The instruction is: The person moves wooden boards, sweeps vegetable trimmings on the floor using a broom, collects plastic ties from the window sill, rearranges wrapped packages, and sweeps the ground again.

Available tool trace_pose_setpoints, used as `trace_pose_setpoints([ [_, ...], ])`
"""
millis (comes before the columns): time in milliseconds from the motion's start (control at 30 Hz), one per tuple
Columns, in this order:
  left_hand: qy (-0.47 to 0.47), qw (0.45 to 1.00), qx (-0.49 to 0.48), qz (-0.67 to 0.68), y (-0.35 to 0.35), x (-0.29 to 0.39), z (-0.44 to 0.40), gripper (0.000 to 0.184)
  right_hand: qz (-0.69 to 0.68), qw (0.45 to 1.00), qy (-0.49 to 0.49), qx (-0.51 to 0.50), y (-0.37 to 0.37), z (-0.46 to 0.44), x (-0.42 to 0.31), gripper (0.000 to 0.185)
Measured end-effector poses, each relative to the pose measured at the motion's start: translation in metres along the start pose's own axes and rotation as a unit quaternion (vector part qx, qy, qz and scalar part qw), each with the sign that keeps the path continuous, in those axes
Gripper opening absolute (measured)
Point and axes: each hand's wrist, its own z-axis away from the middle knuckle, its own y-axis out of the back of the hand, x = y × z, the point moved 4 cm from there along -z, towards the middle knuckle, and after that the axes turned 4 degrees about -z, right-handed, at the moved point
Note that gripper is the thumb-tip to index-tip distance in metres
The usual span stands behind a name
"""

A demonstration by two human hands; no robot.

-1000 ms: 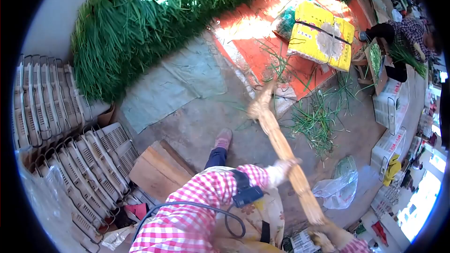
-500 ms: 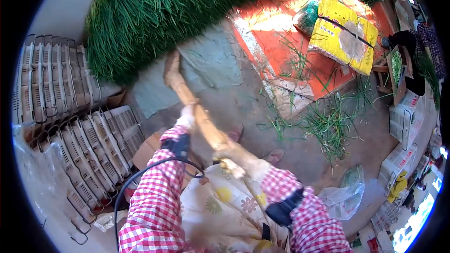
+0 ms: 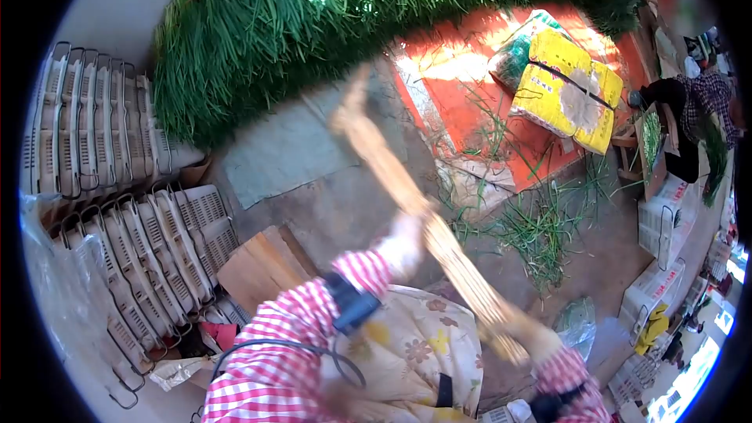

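Observation:
A long tan bundle (image 3: 458, 254) of what look like dried straw stalks slants across the middle of the view, ribbed along its length and blurred at its upper end. My left hand (image 3: 404, 244) is closed round its middle. Lower right, my right hand (image 3: 536, 337) grips the near end, its fingers partly smeared by motion. The bundle hangs above the floor, its far tip toward a big heap of long green leaves (image 3: 235, 55). Both my sleeves are red-checked with dark bands. A flowered apron (image 3: 423, 337) covers my front below the bundle.
Stacked white plastic crates (image 3: 133, 258) line the left side, beside a piece of cardboard (image 3: 258, 266). A yellow sack bundle (image 3: 568, 90) lies on an orange sheet (image 3: 446, 102). Loose green leaves (image 3: 540, 227) litter the floor. Another person (image 3: 705, 106) sits at far right near white boxes (image 3: 666, 219).
Both hands have carried the straw bundle to the right, my left hand also reaching farther across my front. The bundle's far end has left the grey sheet's left part.

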Motion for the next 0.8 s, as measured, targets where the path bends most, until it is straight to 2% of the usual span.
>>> trace_pose_setpoints([
  [33,0.009,0.998,0.029,0.046,0.025,0.019,-0.042,0.024,-0.010,0.999,0.002,-0.044,-0.007,-0.051,-0.012,0.079],
  [67,0.012,0.997,0.064,0.048,0.052,0.036,-0.082,0.023,0.024,0.990,0.113,-0.083,-0.018,-0.099,-0.024,0.080],
  [100,-0.006,0.998,0.061,-0.002,0.076,0.055,-0.109,0.026,-0.052,0.993,0.035,-0.104,-0.037,-0.120,-0.038,0.079],
  [167,-0.049,0.979,0.143,-0.140,0.098,0.067,-0.146,0.029,-0.157,0.983,0.036,-0.093,-0.049,-0.163,-0.027,0.079],
  [200,-0.033,0.967,0.144,-0.206,0.101,0.051,-0.153,0.030,-0.143,0.987,0.025,-0.070,-0.041,-0.158,-0.016,0.076],
  [233,0.017,0.975,0.117,-0.186,0.089,0.020,-0.139,0.032,-0.131,0.990,0.009,-0.046,-0.032,-0.141,0.003,0.074],
  [267,0.017,0.969,0.102,-0.223,0.074,-0.014,-0.124,0.031,-0.172,0.985,0.018,-0.025,-0.008,-0.130,0.044,0.073],
  [300,-0.025,0.943,0.079,-0.322,0.059,-0.052,-0.108,0.029,-0.176,0.984,0.018,0.012,0.005,-0.097,0.068,0.071],
  [333,-0.022,0.967,0.066,-0.243,0.046,-0.120,-0.105,0.029,-0.210,0.978,-0.006,0.016,0.002,-0.054,0.076,0.071],
  [367,0.071,0.982,0.020,-0.176,0.013,-0.127,-0.048,0.031,-0.224,0.964,-0.078,0.117,0.013,-0.007,0.102,0.071],
  [400,0.154,0.980,-0.044,-0.118,-0.012,-0.159,-0.015,0.030,-0.273,0.945,-0.093,0.152,0.002,0.044,0.094,0.069],
  [433,0.222,0.961,-0.107,-0.129,-0.038,-0.157,0.029,0.032,-0.221,0.956,-0.143,0.129,0.000,0.088,0.088,0.074],
  [500,0.286,0.925,-0.191,-0.160,-0.073,-0.178,0.093,0.046,-0.183,0.953,-0.144,0.194,-0.005,0.160,0.104,0.066],
  [567,0.346,0.895,-0.204,-0.192,-0.091,-0.165,0.145,0.049,-0.191,0.950,-0.146,0.200,-0.027,0.208,0.096,0.063],
  [600,0.334,0.897,-0.216,-0.192,-0.091,-0.178,0.151,0.048,-0.144,0.958,-0.164,0.187,-0.021,0.219,0.106,0.070],
  [667,0.305,0.924,-0.214,-0.084,-0.081,-0.182,0.146,0.044,-0.092,0.966,-0.163,0.176,-0.009,0.204,0.093,0.075],
  [700,0.264,0.945,-0.187,-0.044,-0.062,-0.192,0.124,0.040,-0.067,0.970,-0.157,0.171,-0.003,0.192,0.082,0.078],
  [733,0.245,0.954,-0.162,-0.059,-0.036,-0.198,0.091,0.038,-0.067,0.981,-0.136,0.120,0.011,0.171,0.091,0.080],
  [767,0.203,0.975,-0.090,-0.028,-0.023,-0.183,0.068,0.035,-0.069,0.989,-0.111,0.067,0.032,0.136,0.111,0.081],
  [800,0.196,0.971,-0.064,-0.122,-0.016,-0.135,0.053,0.033,-0.016,0.999,-0.037,0.024,0.047,0.090,0.118,0.083],
])
